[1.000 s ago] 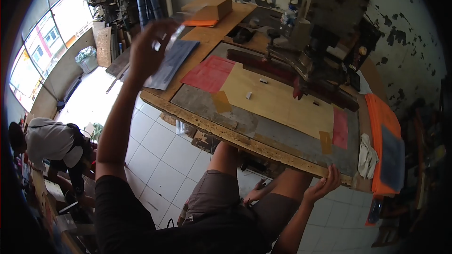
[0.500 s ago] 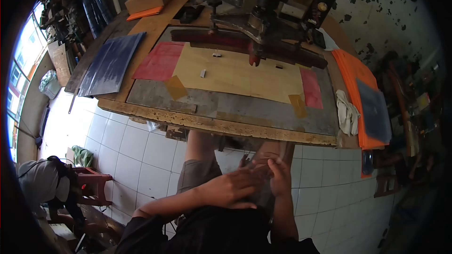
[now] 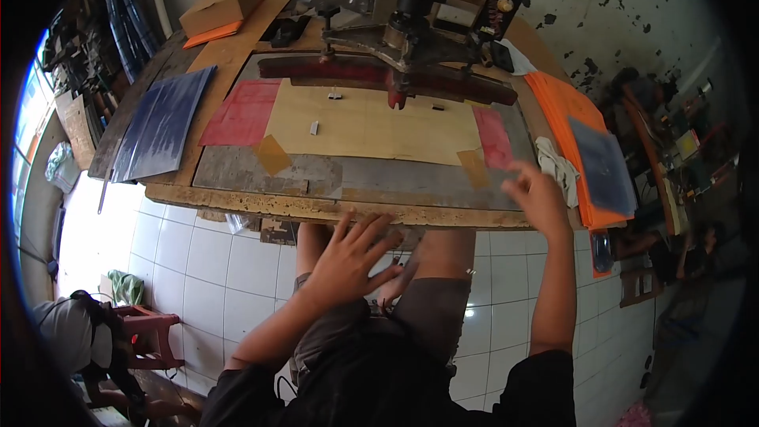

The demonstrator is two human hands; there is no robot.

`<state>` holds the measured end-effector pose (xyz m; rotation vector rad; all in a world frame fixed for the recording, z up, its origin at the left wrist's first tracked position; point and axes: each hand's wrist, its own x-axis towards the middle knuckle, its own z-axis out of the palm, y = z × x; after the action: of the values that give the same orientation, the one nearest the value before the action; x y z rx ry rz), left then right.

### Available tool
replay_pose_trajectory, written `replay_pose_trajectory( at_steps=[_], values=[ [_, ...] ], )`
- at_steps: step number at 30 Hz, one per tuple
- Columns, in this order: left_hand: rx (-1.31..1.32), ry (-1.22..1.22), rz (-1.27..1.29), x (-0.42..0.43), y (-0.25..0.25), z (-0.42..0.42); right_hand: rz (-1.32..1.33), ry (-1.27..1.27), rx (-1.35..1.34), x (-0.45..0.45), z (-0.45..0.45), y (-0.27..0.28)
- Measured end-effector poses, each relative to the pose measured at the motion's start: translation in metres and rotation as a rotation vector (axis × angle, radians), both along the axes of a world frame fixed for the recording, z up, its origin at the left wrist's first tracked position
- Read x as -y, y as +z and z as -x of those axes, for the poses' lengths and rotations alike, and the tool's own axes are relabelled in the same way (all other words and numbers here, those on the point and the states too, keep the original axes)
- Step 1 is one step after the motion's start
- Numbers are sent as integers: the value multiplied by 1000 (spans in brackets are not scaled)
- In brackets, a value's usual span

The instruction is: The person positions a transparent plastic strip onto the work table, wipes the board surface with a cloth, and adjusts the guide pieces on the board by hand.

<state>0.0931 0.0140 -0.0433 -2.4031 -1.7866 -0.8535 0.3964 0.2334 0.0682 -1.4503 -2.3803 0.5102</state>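
Note:
My left hand [image 3: 353, 257] is open with spread fingers, palm down, at the front wooden edge of the worktable [image 3: 395, 212]. My right hand [image 3: 534, 192] is raised over the table's right front part, near the white cloth [image 3: 556, 168]. Its thumb and forefinger are bent near each other; whether something small is between them cannot be made out. A yellow sheet [image 3: 379, 130] lies on the grey plate with pink sheets [image 3: 242, 115] [image 3: 493, 138] at both ends and brown tape [image 3: 273, 155] at its front. Over its back edge stands a press with a dark red bar [image 3: 340, 69].
Blue plastic sheets [image 3: 166, 122] lie at the left, a cardboard box [image 3: 222, 6] behind them. Orange sheets [image 3: 563, 122] with clear plastic [image 3: 602, 166] on top lie at the right. Another person [image 3: 75, 336] sits low at the left by a red stool [image 3: 150, 336].
My hands were together over my lap and have parted. The left has moved to the table's front edge, the right up to its right side. The view has shifted slightly.

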Motion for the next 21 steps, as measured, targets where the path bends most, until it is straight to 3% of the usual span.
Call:
replay_pose_trajectory(
  at_steps=[4,5,8,11,14,18,21],
  values=[
    [93,57,-15,6,-2,-23,-767,-64,-2,-47,-19,-15],
    [109,64,-49,5,-3,-25,-620,-162,50,-55,-32,-19],
    [39,52,-52,2,-2,-26,-706,-295,236,-81,-75,-66],
    [86,-15,-71,-7,-5,-16,-722,-178,221,-114,-123,-128],
    [73,9,-29,-12,-10,-12,-466,-189,54,-110,-131,-101],
    [26,13,-17,-11,-15,-29,-391,-299,-130,-113,-121,-88],
    [25,41,-10,-11,-16,-45,-429,-284,-329,-45,-49,-41]
  ],
)
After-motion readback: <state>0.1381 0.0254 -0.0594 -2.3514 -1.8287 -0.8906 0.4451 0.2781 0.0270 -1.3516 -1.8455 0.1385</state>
